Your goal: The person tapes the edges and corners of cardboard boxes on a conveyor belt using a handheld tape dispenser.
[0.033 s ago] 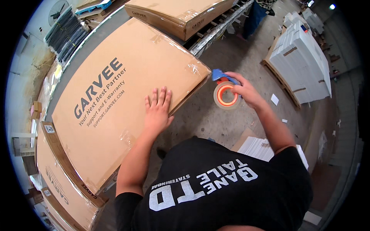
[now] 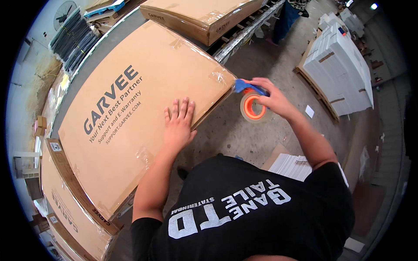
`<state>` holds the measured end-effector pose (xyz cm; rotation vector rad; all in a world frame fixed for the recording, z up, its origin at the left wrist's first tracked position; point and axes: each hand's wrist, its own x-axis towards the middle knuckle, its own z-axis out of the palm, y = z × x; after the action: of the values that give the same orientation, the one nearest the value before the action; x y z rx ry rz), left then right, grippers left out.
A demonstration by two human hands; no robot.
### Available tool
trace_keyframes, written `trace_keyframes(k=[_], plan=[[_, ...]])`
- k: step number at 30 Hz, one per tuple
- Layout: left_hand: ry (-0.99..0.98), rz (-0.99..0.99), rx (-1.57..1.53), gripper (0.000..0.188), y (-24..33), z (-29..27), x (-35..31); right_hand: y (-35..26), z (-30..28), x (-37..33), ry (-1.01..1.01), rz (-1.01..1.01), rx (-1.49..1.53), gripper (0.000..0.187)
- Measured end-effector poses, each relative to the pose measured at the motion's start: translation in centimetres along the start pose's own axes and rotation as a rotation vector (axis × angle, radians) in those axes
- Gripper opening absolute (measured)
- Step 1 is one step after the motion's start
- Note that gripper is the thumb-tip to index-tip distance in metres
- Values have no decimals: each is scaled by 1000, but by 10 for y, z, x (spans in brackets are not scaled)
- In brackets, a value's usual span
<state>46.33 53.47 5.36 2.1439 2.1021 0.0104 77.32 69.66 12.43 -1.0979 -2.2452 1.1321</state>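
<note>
Left hand point(image 2: 178, 122): flat on carton point(image 2: 150, 80), fingers slightly spread, gripping nothing | right hand point(image 2: 273, 96): curled round tape dispenser point(image 2: 247, 102) | change: dispenser has shifted left to carton's right corner, seemingly bringing its blue head point(image 2: 244, 86) edge-close; contact unclear

On my right I see a tall white stack point(image 2: 337, 71) on a wooden pallet point(image 2: 316, 94), a white scrap of paper point(image 2: 309, 111) lying near it on the floor point(image 2: 287, 61). Ahead show another person's blue trousers point(image 2: 285, 21); far left, a fan point(image 2: 65, 13) above piled dark sheets point(image 2: 75, 47).
</note>
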Motion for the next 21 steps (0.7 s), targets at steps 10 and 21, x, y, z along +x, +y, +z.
trace_keyframes(k=[10,21], plan=[[61,-19,-16,104,0,8,-3,-96,17,73,-292,-238,-692,48],[156,-104,37,100,7,21,-3,-77,21,66,-364,-136,-659,52]])
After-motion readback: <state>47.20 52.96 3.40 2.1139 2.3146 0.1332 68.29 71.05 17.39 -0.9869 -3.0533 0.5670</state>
